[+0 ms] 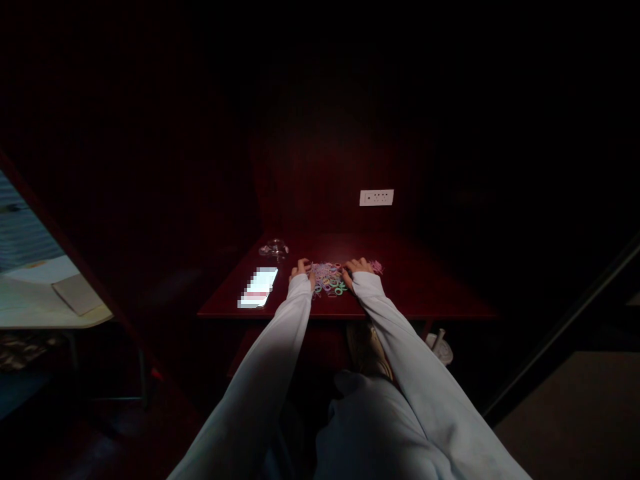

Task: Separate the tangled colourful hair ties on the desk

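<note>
A loose heap of small pastel bands, which look like hair ties, lies on a dark red desk. Pink, lilac and mint green ones show, with larger green loops at the near side. At the heap's left edge rests my left hand, fingers curved and apart, with nothing visible in it. My right hand lies at the right edge, fingers spread and touching the bands, and I see nothing gripped. A small pink bunch sits just beyond the right hand. Parts of the heap beside the palms are hidden.
Left of my hands lies a phone with a lit screen. Behind it stands a clear container. A white power outlet is on the back panel. The desk has dark side walls; its front edge runs beneath my forearms.
</note>
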A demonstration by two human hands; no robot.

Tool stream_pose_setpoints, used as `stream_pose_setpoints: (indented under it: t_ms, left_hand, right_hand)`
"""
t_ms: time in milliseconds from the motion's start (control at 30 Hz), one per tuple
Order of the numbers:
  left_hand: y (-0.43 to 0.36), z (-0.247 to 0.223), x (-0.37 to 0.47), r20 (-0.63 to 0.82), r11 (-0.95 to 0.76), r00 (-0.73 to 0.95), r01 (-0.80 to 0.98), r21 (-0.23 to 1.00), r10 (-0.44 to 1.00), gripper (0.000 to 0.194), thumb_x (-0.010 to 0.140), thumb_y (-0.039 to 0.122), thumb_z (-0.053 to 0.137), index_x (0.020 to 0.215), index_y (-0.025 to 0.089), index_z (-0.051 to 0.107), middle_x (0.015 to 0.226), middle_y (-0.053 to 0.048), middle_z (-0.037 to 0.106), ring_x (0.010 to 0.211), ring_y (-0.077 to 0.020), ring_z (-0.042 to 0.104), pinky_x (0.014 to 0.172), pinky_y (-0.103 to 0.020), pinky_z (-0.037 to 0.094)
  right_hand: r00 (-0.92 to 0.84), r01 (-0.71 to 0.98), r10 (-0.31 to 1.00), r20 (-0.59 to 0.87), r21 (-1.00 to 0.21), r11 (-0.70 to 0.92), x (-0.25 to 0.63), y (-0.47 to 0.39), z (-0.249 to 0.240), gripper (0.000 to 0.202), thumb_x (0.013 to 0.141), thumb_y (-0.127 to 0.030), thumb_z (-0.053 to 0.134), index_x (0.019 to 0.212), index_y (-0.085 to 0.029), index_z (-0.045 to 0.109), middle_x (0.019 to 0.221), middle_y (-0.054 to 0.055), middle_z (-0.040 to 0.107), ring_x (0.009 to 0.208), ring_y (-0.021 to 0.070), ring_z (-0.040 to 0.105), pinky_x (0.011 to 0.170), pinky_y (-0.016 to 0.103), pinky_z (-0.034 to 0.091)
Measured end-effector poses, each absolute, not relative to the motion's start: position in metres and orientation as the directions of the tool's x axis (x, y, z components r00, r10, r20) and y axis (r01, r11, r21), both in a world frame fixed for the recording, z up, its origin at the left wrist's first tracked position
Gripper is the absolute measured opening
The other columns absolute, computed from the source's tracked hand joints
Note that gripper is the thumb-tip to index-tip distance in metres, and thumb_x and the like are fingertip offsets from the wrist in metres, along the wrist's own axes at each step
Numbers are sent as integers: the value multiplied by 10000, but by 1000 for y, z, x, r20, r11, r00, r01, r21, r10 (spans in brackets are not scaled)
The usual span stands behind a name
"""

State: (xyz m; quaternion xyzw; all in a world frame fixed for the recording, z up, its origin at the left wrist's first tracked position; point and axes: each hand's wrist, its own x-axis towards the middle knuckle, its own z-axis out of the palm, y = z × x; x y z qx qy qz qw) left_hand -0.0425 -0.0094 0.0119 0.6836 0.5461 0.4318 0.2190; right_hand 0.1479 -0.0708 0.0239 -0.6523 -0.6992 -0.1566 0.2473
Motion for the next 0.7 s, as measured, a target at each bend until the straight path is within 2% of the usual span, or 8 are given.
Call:
stream_pose_setpoints:
  t_ms: [67,133,200,267,400,533,633,700]
  left_hand:
    - [-11,14,-43,342,-304,47,581,755,939,470,889,34,574,1305,244,637,1273,-81,735,1246,-219,658,1136,-356,458]
    - [-12,16,-43,332,-290,53,628,723,942,409,896,37,550,1198,262,709,1359,-66,712,1294,-244,622,1159,-406,446]
    - [-13,16,-43,343,-282,41,666,691,938,346,898,51,547,1083,258,753,1490,-46,642,1346,-277,569,1171,-456,443]
    - [-13,16,-43,380,-299,30,676,674,925,308,898,78,568,1055,257,764,1583,-20,562,1381,-297,526,1170,-480,454]
    - [-11,12,-43,438,-390,100,657,646,893,282,926,163,602,1136,258,765,1595,-22,551,1394,-292,511,1186,-459,462]
    - [-4,6,-43,444,-477,227,635,608,867,397,902,180,642,1283,236,740,1558,-61,594,1427,-278,513,1240,-433,420]
    - [2,2,-45,443,-515,280,603,609,852,498,858,146,661,1345,229,719,1504,-76,643,1417,-267,556,1262,-423,405]
    - [4,1,-45,437,-503,264,587,634,860,498,843,111,646,1323,212,735,1454,-89,680,1385,-261,598,1254,-406,422]
  right_hand:
    - [-23,990,832,554,-104,97,148,-71,23,292,1053,-301,448,1125,-206,714,1147,108,726,1088,270,529,923,362,383]
    - [-11,990,830,558,-111,88,148,-71,22,306,1061,-317,437,1123,-206,716,1133,109,729,1080,273,533,924,368,386]
    - [-4,991,831,556,-111,78,148,-70,22,328,1070,-331,421,1130,-206,718,1131,114,727,1083,277,534,930,374,389]
    - [-8,992,844,537,-100,72,146,-70,22,340,1076,-341,419,1154,-203,720,1146,119,723,1102,283,531,942,379,392]
    - [-61,990,862,503,-81,117,139,-71,24,366,1088,-356,416,1272,-225,704,1200,106,712,1136,275,529,954,367,407]
    - [-136,977,876,463,-85,197,132,-71,24,373,1092,-350,431,1352,-286,690,1280,74,696,1158,251,530,953,348,431]
    - [-144,971,880,454,-105,213,131,-70,22,356,1090,-387,457,1280,-296,744,1333,63,678,1194,248,521,983,349,441]
    - [-104,975,882,460,-130,182,133,-68,21,385,1095,-422,442,1204,-279,782,1311,73,686,1212,256,518,995,360,447]
